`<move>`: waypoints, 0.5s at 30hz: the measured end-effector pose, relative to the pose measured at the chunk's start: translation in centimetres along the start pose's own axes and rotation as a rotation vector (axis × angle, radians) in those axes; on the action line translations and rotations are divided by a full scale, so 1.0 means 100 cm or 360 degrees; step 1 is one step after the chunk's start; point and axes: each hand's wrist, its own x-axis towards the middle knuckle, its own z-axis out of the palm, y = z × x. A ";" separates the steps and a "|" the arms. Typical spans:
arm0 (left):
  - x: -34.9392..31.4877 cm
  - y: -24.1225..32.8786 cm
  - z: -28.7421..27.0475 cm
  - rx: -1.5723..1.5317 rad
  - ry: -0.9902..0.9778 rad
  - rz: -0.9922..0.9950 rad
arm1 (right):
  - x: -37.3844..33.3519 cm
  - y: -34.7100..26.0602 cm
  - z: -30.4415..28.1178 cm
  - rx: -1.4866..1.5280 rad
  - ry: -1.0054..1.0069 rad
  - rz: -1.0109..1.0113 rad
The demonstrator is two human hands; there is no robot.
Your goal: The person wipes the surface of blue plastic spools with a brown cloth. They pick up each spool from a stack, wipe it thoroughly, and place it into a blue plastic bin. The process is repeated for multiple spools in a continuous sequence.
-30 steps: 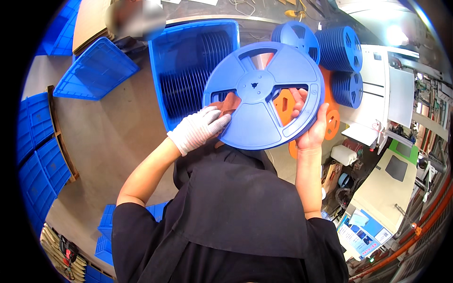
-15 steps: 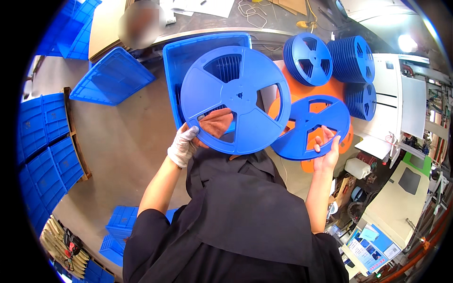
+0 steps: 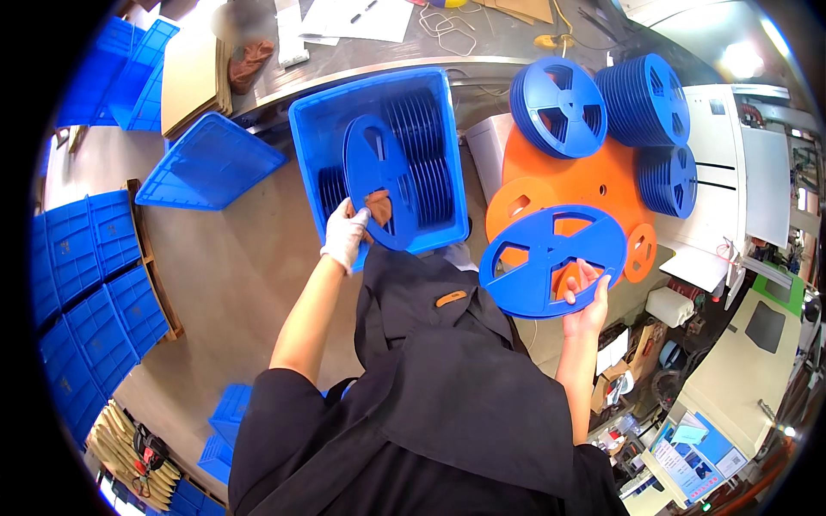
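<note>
My left hand [image 3: 344,237], in a white glove, grips the lower left edge of a thin blue reel [image 3: 384,179]. A brown cloth [image 3: 379,209] shows through that reel's cutout, at the fingers. This reel is tilted steeply over a blue crate [image 3: 323,129], where more blue reels [image 3: 434,189] stand on edge in rows. My bare right hand [image 3: 587,301] holds a second blue reel [image 3: 551,256] by its rim, fingers through a cutout, thumb outside. That reel slants in front of a round orange table [image 3: 619,176].
Stacks of blue reels [image 3: 559,107] sit on the orange table's far and right sides. Behind runs a grey workbench [image 3: 344,52] with papers and cords. A tilted blue crate [image 3: 211,163] and stacked blue crates [image 3: 107,232] occupy the left. Machinery [image 3: 731,353] lines the right.
My left hand's reel has swung from facing me to nearly edge-on and moved left over the crate. The right reel has come slightly nearer and lower. The blurred shape by the workbench has shifted back.
</note>
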 end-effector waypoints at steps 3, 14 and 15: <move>0.045 -0.026 0.010 0.0334 0.0311 -0.0012 | 0.002 -0.002 -0.007 -0.0057 0.0068 0.0025; 0.122 -0.045 0.062 0.0505 0.0325 -0.0094 | 0.016 -0.009 -0.036 -0.0065 0.0125 0.0018; 0.128 -0.056 0.056 0.0494 0.0291 -0.0120 | 0.017 -0.008 -0.037 -0.0062 0.0094 0.0016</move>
